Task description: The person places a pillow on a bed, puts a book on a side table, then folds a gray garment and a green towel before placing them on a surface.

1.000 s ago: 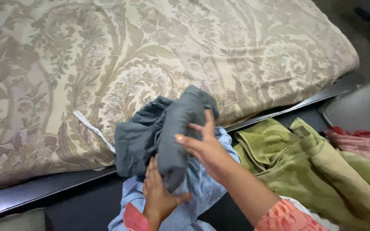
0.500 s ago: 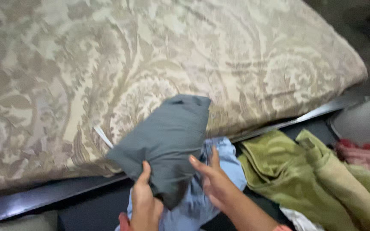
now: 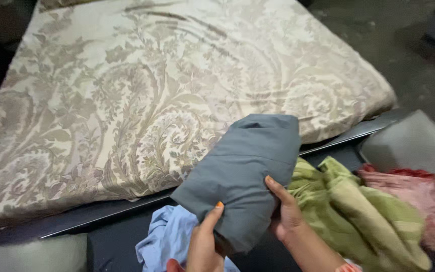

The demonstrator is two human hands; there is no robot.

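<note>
Both hands, left (image 3: pixel 203 242) and right (image 3: pixel 284 214), loosely pinch the folded grey cloth (image 3: pixel 242 174) by its lower edge only; the fold may sag open.

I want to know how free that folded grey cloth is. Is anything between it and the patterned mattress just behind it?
Nothing visible does. Left hand and right hand hold the folded grey cloth directly, and it already overlaps the edge of the patterned mattress. The green towel lies off to the right.

Only my head view: looks steeply down and forward from close above the hands (image 3: pixel 247 226), over the bed edge onto the patterned mattress (image 3: pixel 142 90)
</note>
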